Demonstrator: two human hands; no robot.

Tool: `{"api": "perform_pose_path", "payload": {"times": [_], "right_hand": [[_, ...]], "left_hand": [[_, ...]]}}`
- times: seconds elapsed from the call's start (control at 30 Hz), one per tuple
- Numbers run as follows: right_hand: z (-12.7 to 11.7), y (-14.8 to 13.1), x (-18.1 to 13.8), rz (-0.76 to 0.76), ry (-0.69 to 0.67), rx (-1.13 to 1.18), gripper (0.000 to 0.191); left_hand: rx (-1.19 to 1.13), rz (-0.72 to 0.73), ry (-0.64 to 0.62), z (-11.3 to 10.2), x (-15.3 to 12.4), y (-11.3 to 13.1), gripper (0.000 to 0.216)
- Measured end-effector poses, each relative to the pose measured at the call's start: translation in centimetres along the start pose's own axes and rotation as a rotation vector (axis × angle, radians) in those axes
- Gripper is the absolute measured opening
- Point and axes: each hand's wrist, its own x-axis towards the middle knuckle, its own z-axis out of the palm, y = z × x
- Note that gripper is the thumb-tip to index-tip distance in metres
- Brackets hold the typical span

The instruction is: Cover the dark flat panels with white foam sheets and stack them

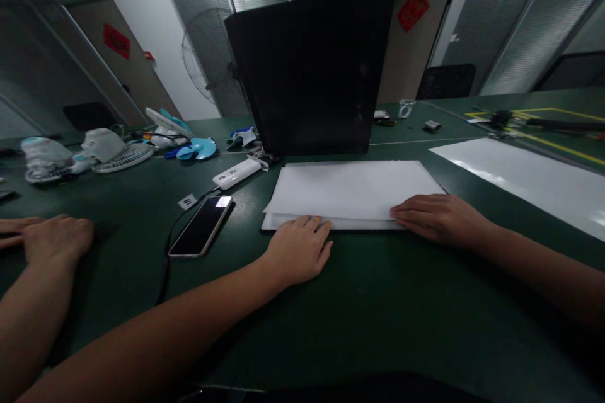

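Observation:
A white sheet of paper, folded over on itself, lies on the dark green table in front of me. My left hand rests at its near edge, its fingers loosely bent and their tips touching the paper, holding nothing. My right hand lies flat on the near right corner, fingers stretched out to the left along the edge. A black upright board stands just behind the paper.
A phone with a cable lies left of the paper, with a white power bank behind it. Small fan parts sit at the far left. Another person's hands rest on the left edge. A large white sheet lies to the right.

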Motion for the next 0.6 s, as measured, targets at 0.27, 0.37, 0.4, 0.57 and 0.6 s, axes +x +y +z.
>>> {"api": "perform_pose_path", "payload": {"times": [0.27,0.37,0.4,0.57,0.6], "right_hand": [[0.09,0.03,-0.29,-0.029,0.039,0.06,0.028],[0.22,0.09,-0.4,-0.043,0.046,0.057,0.029],[0.24,0.1,-0.4,-0.046,0.046,0.052,0.029],[0.17,0.0,-0.27,-0.066,0.058,0.04,0.028],[0.16,-0.02,-0.25,-0.064,0.057,0.044,0.028]], "left_hand": [[0.031,0.02,0.03,-0.02,-0.14,0.32,0.049],[0.06,0.073,0.092,-0.04,-0.39,0.6,0.046],[0.067,0.097,0.116,-0.05,-0.48,0.68,0.045],[0.07,0.224,0.281,0.11,-0.78,0.76,0.041],[0.067,0.242,0.324,0.16,-0.79,0.71,0.04]]}}
